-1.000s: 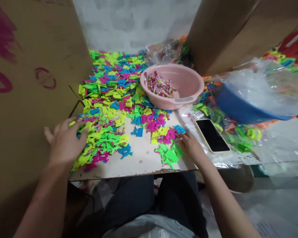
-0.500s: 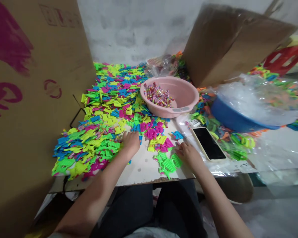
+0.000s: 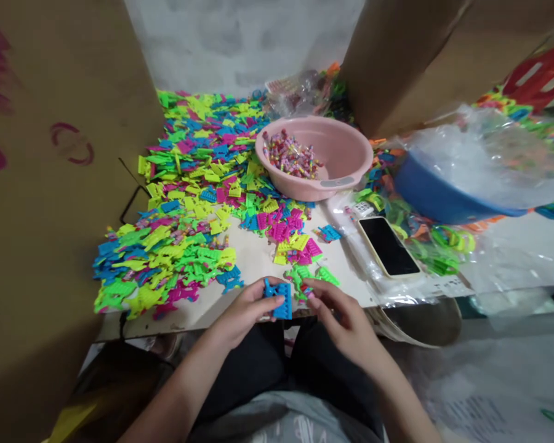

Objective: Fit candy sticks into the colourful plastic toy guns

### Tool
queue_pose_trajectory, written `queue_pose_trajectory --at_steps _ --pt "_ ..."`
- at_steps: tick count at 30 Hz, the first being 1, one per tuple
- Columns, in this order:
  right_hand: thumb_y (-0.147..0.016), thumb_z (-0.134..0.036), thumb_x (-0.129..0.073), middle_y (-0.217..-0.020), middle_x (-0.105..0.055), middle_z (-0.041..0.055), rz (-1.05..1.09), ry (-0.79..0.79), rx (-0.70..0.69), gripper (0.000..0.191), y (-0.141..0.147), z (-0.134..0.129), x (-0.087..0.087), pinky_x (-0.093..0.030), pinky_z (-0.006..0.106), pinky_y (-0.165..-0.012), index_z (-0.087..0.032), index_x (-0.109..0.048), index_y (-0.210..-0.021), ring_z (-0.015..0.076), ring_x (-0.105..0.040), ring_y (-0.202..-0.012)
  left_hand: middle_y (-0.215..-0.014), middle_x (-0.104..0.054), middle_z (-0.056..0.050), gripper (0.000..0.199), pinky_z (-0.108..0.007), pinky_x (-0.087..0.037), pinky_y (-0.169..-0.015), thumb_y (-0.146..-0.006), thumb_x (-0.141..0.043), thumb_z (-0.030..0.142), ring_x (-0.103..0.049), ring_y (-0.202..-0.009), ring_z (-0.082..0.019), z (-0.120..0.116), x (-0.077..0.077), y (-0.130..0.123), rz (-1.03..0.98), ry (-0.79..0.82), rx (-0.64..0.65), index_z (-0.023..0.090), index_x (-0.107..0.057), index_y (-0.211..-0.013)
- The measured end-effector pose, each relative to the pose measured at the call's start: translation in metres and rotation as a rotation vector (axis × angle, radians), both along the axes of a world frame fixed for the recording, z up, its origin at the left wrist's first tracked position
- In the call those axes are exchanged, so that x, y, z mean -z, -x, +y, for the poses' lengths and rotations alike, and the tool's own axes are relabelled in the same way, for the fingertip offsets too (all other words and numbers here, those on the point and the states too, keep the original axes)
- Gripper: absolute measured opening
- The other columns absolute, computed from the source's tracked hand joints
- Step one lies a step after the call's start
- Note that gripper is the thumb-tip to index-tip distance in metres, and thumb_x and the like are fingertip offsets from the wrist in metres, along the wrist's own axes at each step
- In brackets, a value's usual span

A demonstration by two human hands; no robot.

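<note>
A blue plastic piece (image 3: 282, 300) with ridges is pinched between the thumb and fingers of my left hand (image 3: 247, 311), just past the table's front edge. Close on its right, my right hand (image 3: 339, 307) pinches a small pink and red bead-like piece (image 3: 308, 293) between thumb and fingertips. Green pieces (image 3: 325, 275) lie right behind my right fingers. Yellow pieces (image 3: 298, 243) and pink pieces (image 3: 310, 251) form a loose group behind them. One blue piece (image 3: 330, 232) lies apart to the right.
Many coloured pieces (image 3: 180, 258) are heaped at left. A pink basin (image 3: 341, 151) holds small beads. Right of it are a phone (image 3: 390, 247), clear plastic bags and a blue basin (image 3: 438, 197). Large cardboard boxes (image 3: 74, 203) stand at both sides.
My left hand has come back from the left heap to the front edge with a blue piece. My right hand has moved nearer to it with a small piece. The view has shifted slightly.
</note>
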State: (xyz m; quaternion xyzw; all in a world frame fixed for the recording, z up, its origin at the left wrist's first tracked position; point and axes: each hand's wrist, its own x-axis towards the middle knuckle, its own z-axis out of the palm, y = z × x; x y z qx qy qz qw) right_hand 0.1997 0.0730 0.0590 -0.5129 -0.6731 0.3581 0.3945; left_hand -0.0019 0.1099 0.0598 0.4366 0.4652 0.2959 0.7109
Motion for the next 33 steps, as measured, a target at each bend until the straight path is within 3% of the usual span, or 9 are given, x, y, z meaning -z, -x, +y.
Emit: queue_pose_trajectory --at_steps 4,8,14,22,28,33 --pt "-0.096 -0.022 -0.04 -0.11 -0.068 0.009 -0.036 -0.103 -0.014 0.03 0.019 -0.017 0.004 -0.054 0.036 -0.085 -0.022 -0.055 -0.122 0.0204 -0.066 -0.099 -0.08 -0.061 0.0 0.025 -0.026 -0.046 -0.075 -0.077 -0.066 0.04 -0.057 -0.079 -0.015 -0.024 0.0 -0.01 0.065 -0.164 -0.086 0.018 -0.058 -0.085" --pt "-0.096 -0.023 -0.041 -0.106 -0.068 0.008 -0.096 -0.117 0.034 0.025 0.02 -0.023 0.003 -0.054 0.033 -0.082 -0.023 -0.054 -0.118 0.0196 -0.066 -0.095 -0.083 -0.063 0.0 0.016 -0.025 -0.045 -0.076 -0.081 -0.062 0.034 -0.057 -0.08 -0.015 -0.031 -0.009 -0.009 0.215 -0.336 -0.067 0.019 -0.058 -0.085" --pt "-0.094 -0.023 -0.048 -0.093 -0.066 0.0045 -0.021 -0.117 0.07 0.012 0.022 -0.026 -0.001 -0.054 0.029 -0.075 -0.023 -0.053 -0.105 0.0179 -0.066 -0.086 -0.085 -0.065 0.0 0.011 -0.024 -0.044 -0.076 -0.085 -0.06 0.031 -0.059 -0.082 -0.015 -0.035 -0.016 -0.003 0.28 -0.446 -0.031 0.021 -0.059 -0.088" --pt "-0.093 -0.018 -0.049 -0.092 -0.064 0.0045 0.006 -0.195 0.101 0.012 0.026 -0.029 0.0 -0.053 0.027 -0.073 -0.024 -0.051 -0.104 0.0172 -0.064 -0.085 -0.086 -0.064 -0.001 0.012 -0.024 -0.045 -0.077 -0.086 -0.06 0.031 -0.059 -0.083 -0.016 -0.039 -0.01 -0.001 0.29 -0.438 -0.011 0.02 -0.059 -0.09" --pt "-0.093 -0.016 -0.043 -0.082 -0.062 0.0046 -0.223 -0.222 -0.054 0.007 0.023 -0.025 -0.013 -0.048 0.028 -0.064 -0.021 -0.047 -0.092 0.0176 -0.059 -0.072 -0.081 -0.062 0.0 0.009 -0.023 -0.043 -0.075 -0.086 -0.057 0.028 -0.057 -0.08 -0.014 -0.042 -0.015 -0.001 0.257 -0.461 -0.011 0.019 -0.057 -0.085" --pt "-0.094 -0.017 -0.036 -0.074 -0.058 0.0039 -0.473 -0.285 -0.221 0.014 0.017 -0.022 -0.021 -0.041 0.029 -0.06 -0.021 -0.044 -0.084 0.0188 -0.055 -0.066 -0.073 -0.057 0.001 0.016 -0.025 -0.041 -0.069 -0.081 -0.06 0.033 -0.053 -0.072 -0.014 -0.041 -0.016 -0.001 0.167 -0.268 0.007 0.018 -0.056 -0.077"
